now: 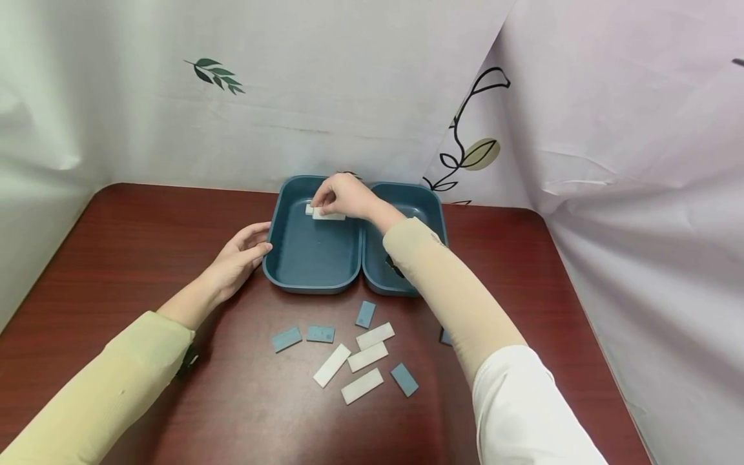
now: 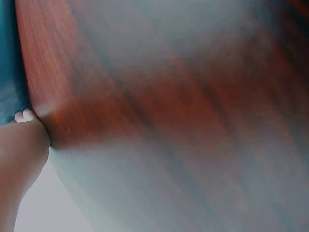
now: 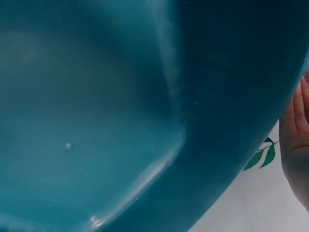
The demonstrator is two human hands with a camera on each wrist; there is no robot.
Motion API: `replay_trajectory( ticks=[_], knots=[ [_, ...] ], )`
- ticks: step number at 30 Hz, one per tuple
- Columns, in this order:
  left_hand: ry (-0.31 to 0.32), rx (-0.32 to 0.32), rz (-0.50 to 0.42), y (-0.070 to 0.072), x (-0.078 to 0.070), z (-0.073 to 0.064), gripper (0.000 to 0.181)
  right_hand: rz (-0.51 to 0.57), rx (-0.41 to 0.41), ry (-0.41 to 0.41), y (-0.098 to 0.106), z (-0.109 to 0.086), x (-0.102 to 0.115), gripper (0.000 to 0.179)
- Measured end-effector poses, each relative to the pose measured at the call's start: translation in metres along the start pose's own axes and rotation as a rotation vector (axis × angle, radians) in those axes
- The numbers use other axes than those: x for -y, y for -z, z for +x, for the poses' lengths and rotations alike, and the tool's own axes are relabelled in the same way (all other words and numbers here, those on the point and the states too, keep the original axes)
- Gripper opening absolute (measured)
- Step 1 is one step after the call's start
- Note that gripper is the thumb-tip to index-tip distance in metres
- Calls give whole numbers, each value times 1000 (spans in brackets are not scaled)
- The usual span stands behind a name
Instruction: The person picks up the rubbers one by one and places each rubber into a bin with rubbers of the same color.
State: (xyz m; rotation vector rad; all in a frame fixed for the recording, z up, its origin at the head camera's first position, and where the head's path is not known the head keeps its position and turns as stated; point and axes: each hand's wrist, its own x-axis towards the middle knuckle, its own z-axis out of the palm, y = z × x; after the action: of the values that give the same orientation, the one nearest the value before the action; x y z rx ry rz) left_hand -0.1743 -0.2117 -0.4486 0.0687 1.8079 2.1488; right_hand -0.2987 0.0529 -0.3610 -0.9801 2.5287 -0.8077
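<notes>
The pale printed cloth point(image 1: 349, 84) and the dark red table point(image 1: 192, 400) are seen at full breadth only in the head view. On the table, two blue trays are set side by side: the left tray point(image 1: 314, 261) and the right tray point(image 1: 424, 210). By the left wrist camera mostly blurred wood is shown, with a strip of tray and some fingertips point(image 2: 28, 115); by the right wrist camera, a tray's glossy inner corner is shown close up, with a small bump point(image 3: 68, 147) on its floor — which tray cannot be told.

The left tray is held at its left side by the left hand point(image 1: 239, 259), thumb at the rim and fingers against the outer wall. Inside that tray, near the far wall, a white tile point(image 1: 330, 215) is pinched between thumb and fingers of the right hand point(image 1: 345, 197). It is flat, oblong and plain-edged, partly covered by the fingertips. A second white piece point(image 1: 309, 209) is seen just beside it. Nearer, four white tiles point(image 1: 362, 386) are scattered with five shorter blue tiles point(image 1: 404, 380) — one half hidden by the right sleeve point(image 1: 459, 290).
</notes>
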Motion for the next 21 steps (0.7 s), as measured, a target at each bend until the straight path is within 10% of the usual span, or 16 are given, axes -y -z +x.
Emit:
replay_trajectory(
  ticks=[21],
  knots=[
    [3, -2, 14, 0, 1, 1, 40, -15, 117, 31, -16, 15, -10, 23]
  ],
)
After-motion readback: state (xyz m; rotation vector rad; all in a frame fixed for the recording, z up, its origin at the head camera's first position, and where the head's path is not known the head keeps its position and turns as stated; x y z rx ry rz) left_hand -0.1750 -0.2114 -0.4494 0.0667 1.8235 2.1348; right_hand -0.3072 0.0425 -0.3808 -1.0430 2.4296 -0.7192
